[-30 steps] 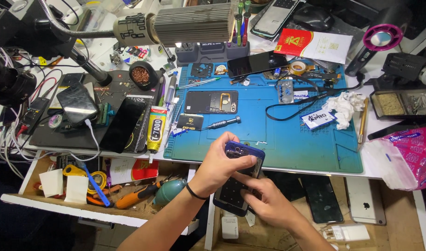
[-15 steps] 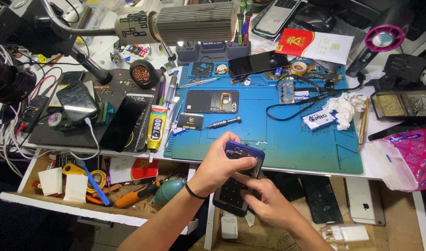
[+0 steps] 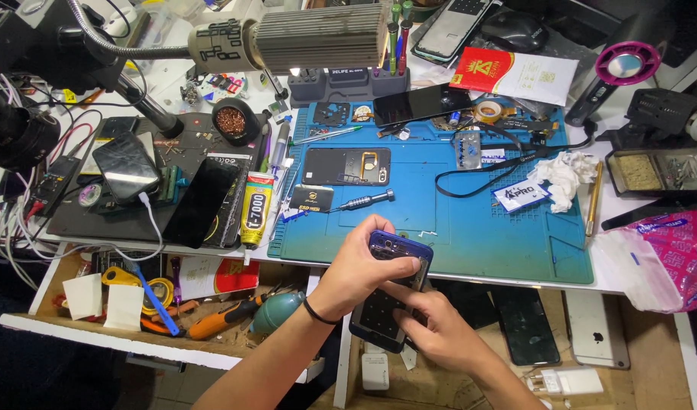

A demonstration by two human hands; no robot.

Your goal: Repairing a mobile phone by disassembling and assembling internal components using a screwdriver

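A dark blue opened smartphone (image 3: pixel 394 288) is held over the front edge of the blue work mat (image 3: pixel 470 220). My left hand (image 3: pixel 360 262) wraps around its upper left side, a black band on the wrist. My right hand (image 3: pixel 432 330) grips the phone's lower right side, fingers pressed on its inner face. On the mat behind lie a black phone back cover (image 3: pixel 347 165), a small screwdriver (image 3: pixel 363 201) and a black cable (image 3: pixel 485 171).
A glue tube (image 3: pixel 255 209) and two dark phones (image 3: pixel 200 201) lie left of the mat. An open drawer (image 3: pixel 158 300) holds tools below. More phones (image 3: pixel 523 326) rest in the drawer at right. A lamp head (image 3: pixel 318 38) hangs overhead; pink bag (image 3: pixel 675 254) at right.
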